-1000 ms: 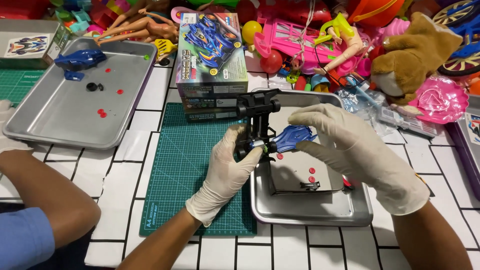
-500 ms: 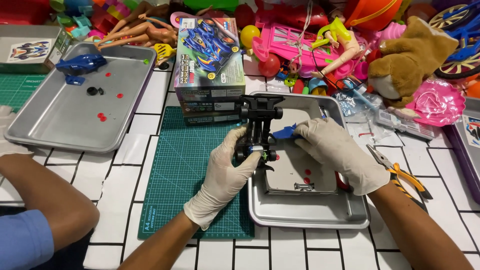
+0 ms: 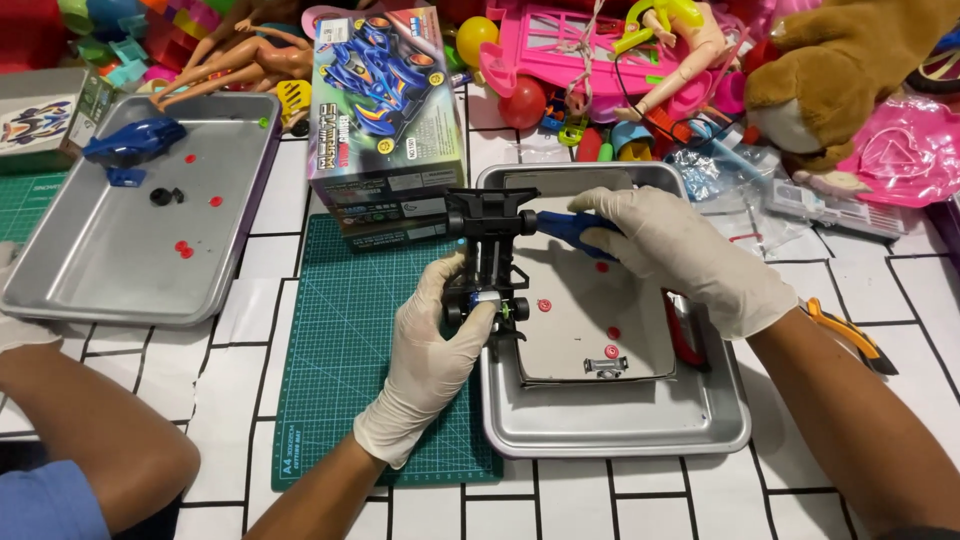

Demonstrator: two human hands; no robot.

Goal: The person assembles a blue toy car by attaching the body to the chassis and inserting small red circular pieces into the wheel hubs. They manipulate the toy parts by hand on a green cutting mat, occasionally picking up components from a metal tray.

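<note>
Centrally, two gloved hands worked one black toy car frame [image 3: 487,255] at frame centre: the left hand [image 3: 432,352] clenched its lower end, the right hand [image 3: 680,250] clasped a blue tool [image 3: 565,226] against its top, beside two metal trays [image 3: 610,430].

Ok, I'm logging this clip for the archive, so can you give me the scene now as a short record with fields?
left hand: gloved, holds black toy car chassis upright
right hand: gloved, holds blue-handled tool against the chassis top
under hands: steel tray with small red parts, beside a green cutting mat
behind: kit box
far left: second tray with blue car body
</note>
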